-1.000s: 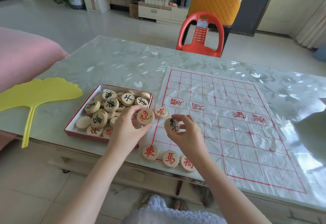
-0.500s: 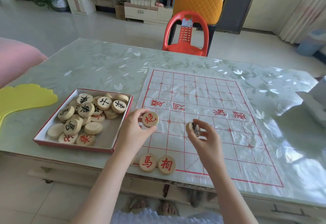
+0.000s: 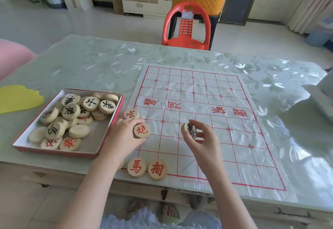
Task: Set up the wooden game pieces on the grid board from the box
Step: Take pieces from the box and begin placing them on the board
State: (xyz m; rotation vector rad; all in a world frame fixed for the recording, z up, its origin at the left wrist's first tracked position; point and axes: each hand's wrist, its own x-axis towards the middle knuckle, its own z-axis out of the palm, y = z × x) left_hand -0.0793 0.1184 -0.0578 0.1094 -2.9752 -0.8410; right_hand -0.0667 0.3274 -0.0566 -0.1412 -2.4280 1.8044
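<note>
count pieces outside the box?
5: cannon in left hand, black piece in right hand, soldier at grid board's left edge, horse, elephant on near edge. Left forearm may hide another.

A red plastic chair [image 3: 186,28] stands behind the table [image 3: 86,66], a yellow fan [image 3: 17,98] on it.

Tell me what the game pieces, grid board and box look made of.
The game pieces look like pale matte wood, characters inked red or black. The grid board seems thin glossy plastic film: it crinkles and glares. The box is probably cardboard, red outside, thin walls.
</note>
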